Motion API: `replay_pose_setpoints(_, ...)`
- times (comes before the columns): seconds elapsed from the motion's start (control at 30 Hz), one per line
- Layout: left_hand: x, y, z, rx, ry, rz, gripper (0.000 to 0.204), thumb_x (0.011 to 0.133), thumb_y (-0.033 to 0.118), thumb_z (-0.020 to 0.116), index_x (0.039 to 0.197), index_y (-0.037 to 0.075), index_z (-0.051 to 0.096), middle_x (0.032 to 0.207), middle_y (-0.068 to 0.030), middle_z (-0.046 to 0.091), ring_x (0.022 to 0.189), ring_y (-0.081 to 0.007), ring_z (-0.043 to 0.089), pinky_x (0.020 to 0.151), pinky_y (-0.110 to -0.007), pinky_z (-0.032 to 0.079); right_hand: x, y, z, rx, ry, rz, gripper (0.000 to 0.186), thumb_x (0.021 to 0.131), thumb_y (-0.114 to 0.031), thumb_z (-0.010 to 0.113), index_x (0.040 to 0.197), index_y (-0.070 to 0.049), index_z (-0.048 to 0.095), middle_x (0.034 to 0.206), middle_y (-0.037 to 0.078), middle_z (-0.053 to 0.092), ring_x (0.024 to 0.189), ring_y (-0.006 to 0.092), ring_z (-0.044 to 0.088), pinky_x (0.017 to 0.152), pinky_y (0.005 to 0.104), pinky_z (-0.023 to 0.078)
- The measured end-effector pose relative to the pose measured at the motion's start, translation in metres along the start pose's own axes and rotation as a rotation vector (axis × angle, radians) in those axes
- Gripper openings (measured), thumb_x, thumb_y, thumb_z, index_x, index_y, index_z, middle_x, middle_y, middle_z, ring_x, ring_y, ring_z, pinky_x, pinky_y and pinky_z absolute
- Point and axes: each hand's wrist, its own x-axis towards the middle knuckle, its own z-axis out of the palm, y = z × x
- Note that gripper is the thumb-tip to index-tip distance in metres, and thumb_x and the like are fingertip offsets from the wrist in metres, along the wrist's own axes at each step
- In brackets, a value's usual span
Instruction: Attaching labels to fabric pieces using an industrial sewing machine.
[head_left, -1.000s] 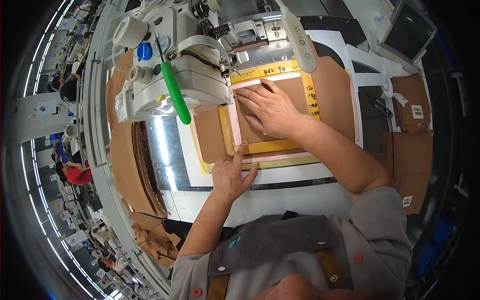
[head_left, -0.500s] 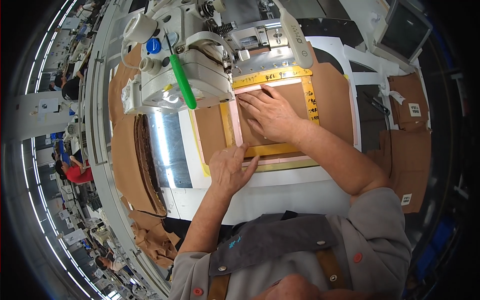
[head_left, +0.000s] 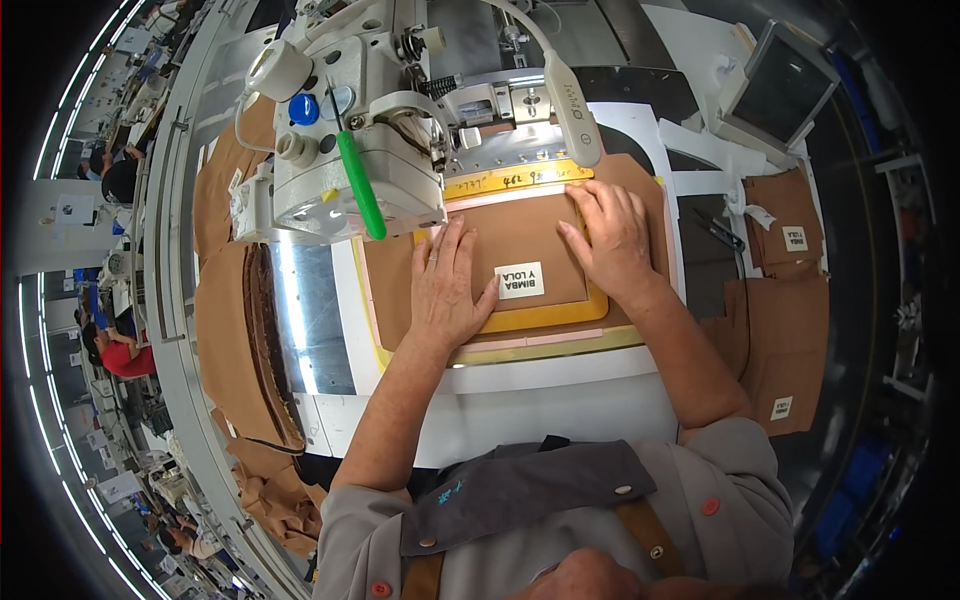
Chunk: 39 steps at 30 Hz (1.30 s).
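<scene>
Frame [head_left: 560, 318]: panel [head_left: 510, 235] inside, handwriting [head_left: 520, 181] along top | white label [head_left: 519, 280]: inverted print | left hand [head_left: 447, 290]: spread flat on panel | right hand [head_left: 612, 240]: loosely splayed, panel's edge

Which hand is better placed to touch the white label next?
Probably the left hand: its thumb lies right beside the white label, while the right hand sits farther off.
</scene>
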Motion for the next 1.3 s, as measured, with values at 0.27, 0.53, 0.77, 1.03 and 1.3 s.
replay_pose_setpoints(0.27,0.012,0.006,0.005,0.023,-0.040,0.072,0.072,0.090,0.043,0.070,0.147,0.004,0.050,0.159,-0.0196,0.041,0.149,-0.0362,0.038,0.123,-0.056,0.023,-0.003,-0.001,0.002,-0.012,0.027,-0.058,0.039,0.085,-0.019,0.078,0.121,-0.006,0.069,0.117,0.007,0.065,0.111,0.0241,0.060,0.098,0.0426,0.043)
replay_pose_setpoints(0.53,0.023,0.019,0.012,-0.153,-0.034,0.052,0.076,0.088,0.040,0.075,0.149,0.003,0.048,0.159,-0.0203,0.040,0.149,-0.0388,0.038,0.120,-0.060,0.031,0.012,0.019,0.010,-0.036,0.028,0.024,0.037,0.084,-0.020,0.080,0.117,-0.008,0.069,0.113,0.007,0.062,0.108,0.0241,0.058,0.093,0.0422,0.044)
replay_pose_setpoints(0.77,0.053,0.034,0.015,-0.121,0.062,0.167,0.064,0.087,0.031,0.077,0.139,0.001,0.057,0.143,-0.0180,0.057,0.135,-0.0322,0.053,0.111,-0.051,0.042,0.018,0.018,0.015,0.023,-0.001,0.111,0.023,0.083,-0.019,0.081,0.100,-0.011,0.068,0.104,0.006,0.060,0.106,0.0261,0.058,0.089,0.0442,0.043)
replay_pose_setpoints(1.03,0.059,0.037,0.027,-0.162,0.123,0.239,0.055,0.084,0.020,0.080,0.132,-0.001,0.063,0.138,-0.0170,0.061,0.130,-0.0321,0.058,0.107,-0.043,0.046,0.023,0.026,0.015,0.098,0.009,0.137,0.014,0.084,-0.018,0.079,0.091,-0.012,0.069,0.097,0.006,0.061,0.100,0.0274,0.062,0.085,0.0450,0.043)
replay_pose_setpoints(1.3,0.056,0.034,0.031,-0.179,0.115,0.235,0.063,0.082,0.028,0.080,0.136,0.001,0.061,0.142,-0.0161,0.059,0.132,-0.0331,0.055,0.109,-0.047,0.044,0.027,0.026,0.021,0.088,0.033,0.168,0.011,0.081,-0.014,0.078,0.083,-0.010,0.067,0.093,0.006,0.062,0.097,0.0270,0.064,0.085,0.0450,0.045)
